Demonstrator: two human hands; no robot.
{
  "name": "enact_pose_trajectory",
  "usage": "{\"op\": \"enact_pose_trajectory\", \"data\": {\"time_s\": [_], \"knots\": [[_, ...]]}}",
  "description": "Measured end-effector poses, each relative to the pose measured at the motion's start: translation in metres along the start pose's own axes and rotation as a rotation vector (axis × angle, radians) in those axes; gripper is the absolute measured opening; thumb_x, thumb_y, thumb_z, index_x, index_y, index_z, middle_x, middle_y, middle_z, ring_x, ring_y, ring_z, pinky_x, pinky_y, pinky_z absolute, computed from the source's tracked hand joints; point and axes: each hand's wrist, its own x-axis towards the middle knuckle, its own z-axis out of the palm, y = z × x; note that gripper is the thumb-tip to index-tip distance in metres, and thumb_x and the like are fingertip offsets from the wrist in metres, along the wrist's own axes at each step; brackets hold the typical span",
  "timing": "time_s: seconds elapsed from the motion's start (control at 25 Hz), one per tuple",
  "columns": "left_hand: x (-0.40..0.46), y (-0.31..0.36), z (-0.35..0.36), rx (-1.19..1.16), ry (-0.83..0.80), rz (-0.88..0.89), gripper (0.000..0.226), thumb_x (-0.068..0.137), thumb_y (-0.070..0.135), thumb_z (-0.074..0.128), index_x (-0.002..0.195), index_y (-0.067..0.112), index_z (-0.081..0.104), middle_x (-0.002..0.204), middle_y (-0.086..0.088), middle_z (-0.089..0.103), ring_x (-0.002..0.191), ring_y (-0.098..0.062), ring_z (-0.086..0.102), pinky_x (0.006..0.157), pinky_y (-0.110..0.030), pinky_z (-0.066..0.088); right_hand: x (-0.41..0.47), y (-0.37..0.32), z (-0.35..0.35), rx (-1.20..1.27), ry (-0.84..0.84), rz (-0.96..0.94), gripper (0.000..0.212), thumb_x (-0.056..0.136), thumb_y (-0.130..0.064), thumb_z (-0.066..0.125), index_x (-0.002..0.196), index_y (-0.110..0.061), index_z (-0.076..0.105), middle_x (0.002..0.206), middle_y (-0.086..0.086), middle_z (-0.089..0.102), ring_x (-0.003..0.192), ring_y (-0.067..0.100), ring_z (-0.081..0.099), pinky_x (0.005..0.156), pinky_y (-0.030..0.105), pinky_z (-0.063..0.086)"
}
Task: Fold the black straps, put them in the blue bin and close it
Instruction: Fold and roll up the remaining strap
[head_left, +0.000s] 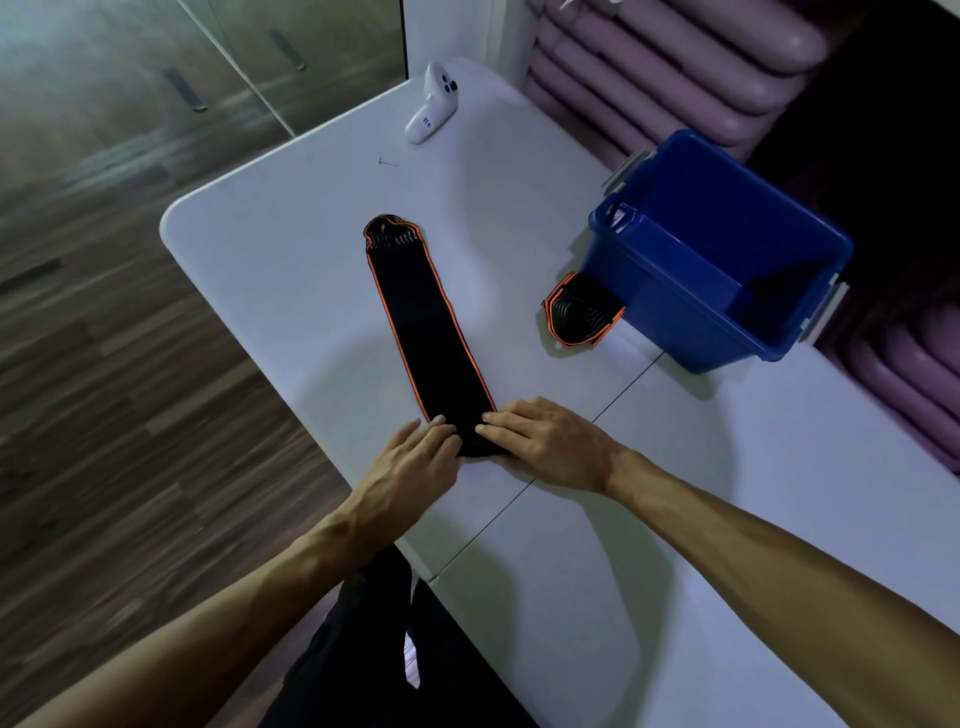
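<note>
left hand + right hand | flat on strap (near end) | bin lidless

open table left of strap; blue bin right

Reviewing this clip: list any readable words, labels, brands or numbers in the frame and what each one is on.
White handheld controller at the table's far end: small blue mark on its handle, too blurred to read.
Blue plastic bin: no text visible.
Long black strap with orange edging, and the folded black strap beside the bin: no label legible.
Nothing else carries text.
</note>
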Motion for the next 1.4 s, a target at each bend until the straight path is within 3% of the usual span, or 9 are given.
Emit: {"op": "enact_pose_trajectory", "data": {"time_s": [0.08,0.24,0.36,0.48,0.72,0.88,1.08,1.24,1.4], "knots": [[0.001,-0.002,-0.004,-0.037,-0.008,-0.013,0.024,0.092,0.022,0.049,0.097,0.006,0.067,0.103,-0.01,0.072,0.106,-0.024,0.068,0.089,-0.036,0.054,0.004,-0.002,-0.003,-0.021,0.015,-0.014,0.031,0.096,-0.009,0.052,0.124,-0.001,0.063,0.119,0.012,0.069,0.107,0.027,0.064,0.079,0.037,0.053],[0.0,-0.004,-0.018,-0.155,-0.097,-0.058,0.036,0.092,0.034,0.048,0.104,0.004,0.063,0.107,-0.012,0.07,0.097,-0.025,0.068,0.09,-0.032,0.049,0.012,-0.012,-0.008,0.078,0.013,0.044,0.034,0.101,-0.023,0.043,0.118,-0.003,0.066,0.106,0.009,0.072,0.101,0.025,0.064,0.076,0.037,0.053],[0.004,-0.006,-0.025,-0.376,-0.198,-0.224,0.047,0.096,0.043,0.037,0.111,0.005,0.061,0.103,-0.01,0.069,0.091,-0.026,0.065,0.083,-0.027,0.047,0.017,-0.025,-0.013,0.367,0.018,0.288,0.032,0.101,-0.029,0.048,0.115,-0.006,0.065,0.104,0.008,0.07,0.095,0.023,0.064,0.082,0.037,0.052],[0.011,-0.012,-0.027,-0.569,-0.235,-0.433,0.041,0.097,0.039,0.04,0.12,0.012,0.059,0.102,-0.007,0.068,0.094,-0.022,0.061,0.079,-0.028,0.046,0.03,-0.032,-0.018,0.667,0.05,0.617,0.023,0.098,-0.03,0.057,0.112,-0.015,0.066,0.098,-0.001,0.072,0.085,0.013,0.064,0.079,0.033,0.052],[0.026,-0.014,-0.025,-0.553,-0.227,-0.591,0.029,0.096,0.035,0.05,0.116,0.016,0.057,0.086,-0.007,0.066,0.077,-0.021,0.059,0.068,-0.029,0.043,0.038,-0.04,-0.011,0.704,0.161,0.88,0.019,0.095,-0.036,0.06,0.108,-0.023,0.067,0.077,-0.006,0.067,0.069,0.01,0.061,0.072,0.033,0.052],[0.036,-0.015,-0.025,-0.51,-0.216,-0.576,0.029,0.096,0.035,0.05,0.113,0.013,0.057,0.077,-0.009,0.068,0.07,-0.027,0.061,0.063,-0.035,0.043,0.041,-0.052,-0.002,0.626,0.299,0.93,0.02,0.098,-0.031,0.058,0.111,-0.02,0.068,0.099,-0.005,0.07,0.087,0.009,0.064,0.077,0.027,0.052],[0.039,-0.022,-0.018,-0.411,-0.272,-0.543,0.031,0.094,0.042,0.049,0.105,0.013,0.047,0.061,-0.011,0.061,0.058,-0.033,0.059,0.056,-0.045,0.048,0.043,-0.057,0.008,0.552,0.291,0.976,0.015,0.098,-0.028,0.057,0.108,-0.02,0.065,0.102,-0.003,0.059,0.086,0.011,0.061,0.073,0.031,0.054],[0.032,-0.026,-0.015,-0.11,-0.19,-0.34,0.032,0.096,0.04,0.046,0.111,0.014,0.055,0.101,-0.008,0.062,0.09,-0.027,0.059,0.072,-0.041,0.053,0.043,-0.057,0.005,0.565,0.27,0.934,0.015,0.1,-0.031,0.053,0.107,-0.02,0.061,0.099,-0.004,0.054,0.081,0.011,0.058,0.071,0.031,0.054],[0.028,-0.043,-0.008,-0.076,-0.194,-0.069,0.039,0.099,0.037,0.036,0.121,0.019,0.062,0.137,-0.005,0.056,0.128,-0.025,0.051,0.099,-0.039,0.045,0.039,-0.06,0.005,0.502,0.227,0.858,0.035,0.101,-0.042,0.043,0.113,-0.016,0.064,0.103,0.002,0.056,0.093,0.018,0.058,0.075,0.035,0.056]]}}
